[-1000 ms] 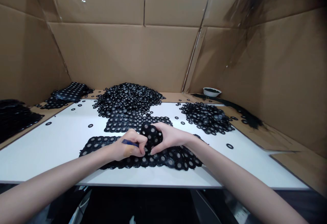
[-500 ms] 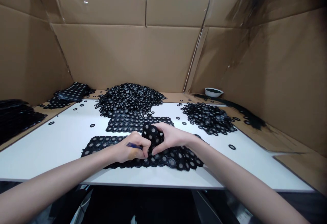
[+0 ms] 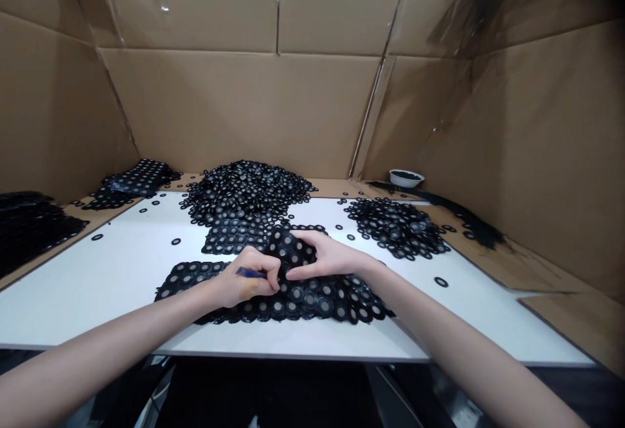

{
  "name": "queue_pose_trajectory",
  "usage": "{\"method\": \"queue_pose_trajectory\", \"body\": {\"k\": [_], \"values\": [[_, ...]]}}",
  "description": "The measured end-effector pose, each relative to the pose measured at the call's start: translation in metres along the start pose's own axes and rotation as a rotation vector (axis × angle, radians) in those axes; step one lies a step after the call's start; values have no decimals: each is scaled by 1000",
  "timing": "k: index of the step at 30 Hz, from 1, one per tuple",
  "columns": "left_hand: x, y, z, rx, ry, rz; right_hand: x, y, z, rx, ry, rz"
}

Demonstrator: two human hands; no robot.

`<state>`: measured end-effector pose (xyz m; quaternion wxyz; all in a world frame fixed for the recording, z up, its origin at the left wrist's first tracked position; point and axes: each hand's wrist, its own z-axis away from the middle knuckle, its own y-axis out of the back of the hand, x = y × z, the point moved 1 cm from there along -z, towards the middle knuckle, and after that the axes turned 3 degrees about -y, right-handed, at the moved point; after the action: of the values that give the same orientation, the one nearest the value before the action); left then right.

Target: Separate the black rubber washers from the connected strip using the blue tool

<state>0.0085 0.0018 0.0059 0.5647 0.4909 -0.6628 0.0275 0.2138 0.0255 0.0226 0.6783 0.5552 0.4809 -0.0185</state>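
A black rubber-like sheet of joined rings [image 3: 188, 276] lies across the white board in front of me, part of it folded up in the middle. My left hand [image 3: 244, 285] is closed around a slim blue-handled tool [image 3: 250, 273]. Its working tip is hidden at the fingers, against the sheet. From the right, my right hand [image 3: 331, 256] grips the raised fold [image 3: 288, 250] between thumb and fingers. A second ring sheet [image 3: 232, 238] lies just behind.
A large heap of loose black rings [image 3: 247, 187] stands at the back, a smaller heap [image 3: 395, 226] at the right. Stacked sheets [image 3: 34, 226] lie far left. A white bowl [image 3: 405, 179] sits back right near dark strands [image 3: 454, 210]. Cardboard walls [image 3: 219, 109] enclose the board.
Both hands have shifted slightly, the left a little up and left. The raised fold leans further left, and more of the sheet's near edge shows. The view has tilted a little upward.
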Motion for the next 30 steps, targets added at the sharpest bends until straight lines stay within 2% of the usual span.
{"method": "queue_pose_trajectory", "body": {"k": [3, 8, 12, 15, 18, 21, 24, 27, 30], "values": [[-1, 2, -1, 37, 3, -15, 3, 1, 0, 50, -33, 36], [0, 4, -2, 71, 22, -15, 0, 4, 0, 66, 26, 61], [6, 2, -1, 10, 17, -7, -2, 12, 2, 22, 63, 77], [12, -3, -1, -85, -67, -51, -9, 24, 5, -9, 88, 50], [15, -8, -2, -158, -165, -111, -22, 29, 7, 47, 65, 27], [16, -10, -2, -200, -203, -136, -31, 15, 4, 157, 59, 86], [16, -10, -3, -204, -189, -142, -23, -11, -4, 260, 59, 198], [15, -10, -3, -187, -144, -96, -7, -32, -10, 264, 26, 220], [12, -9, -2, -157, -17, 14, 0, -39, -12, 239, 70, 198]]}}
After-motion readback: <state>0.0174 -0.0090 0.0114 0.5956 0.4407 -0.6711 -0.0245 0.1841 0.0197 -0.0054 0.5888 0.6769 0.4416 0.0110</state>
